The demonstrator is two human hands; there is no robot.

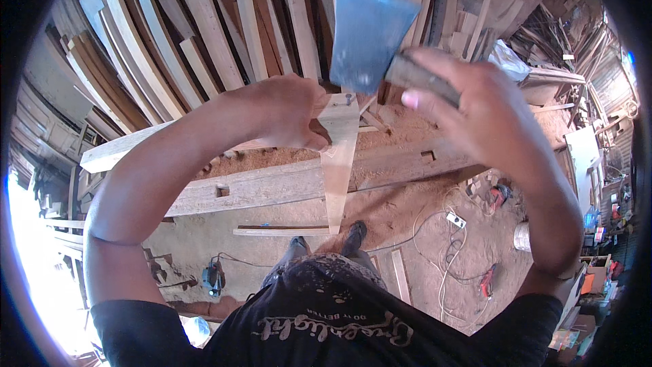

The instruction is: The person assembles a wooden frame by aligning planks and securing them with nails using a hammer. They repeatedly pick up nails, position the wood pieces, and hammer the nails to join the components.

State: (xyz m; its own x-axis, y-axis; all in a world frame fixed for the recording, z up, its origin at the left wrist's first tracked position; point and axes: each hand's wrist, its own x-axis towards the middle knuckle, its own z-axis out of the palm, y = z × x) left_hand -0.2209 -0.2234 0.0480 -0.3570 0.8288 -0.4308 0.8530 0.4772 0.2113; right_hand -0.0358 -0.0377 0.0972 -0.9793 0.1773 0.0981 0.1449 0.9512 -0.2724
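Observation:
My right hand [489,109], a little blurred, is closed round the wooden handle of a hatchet [372,37]. Its broad blue-grey head is raised above the far end of a pale wooden board [337,170]. The board narrows toward my feet and lies across a thick beam [278,187]. My left hand [292,112] grips the board's left edge near that far end, fingers curled and partly hidden. Just right of the hand, a dark nail [348,98] stands in the board below the hatchet head.
Long planks [170,47] lean in rows beyond the beam. Sawdust covers the ground. Cables and a white socket strip [456,219] lie at right, near a red power tool [487,281]. A dark power tool [213,277] rests at left, and a thin batten [282,231] lies before my feet.

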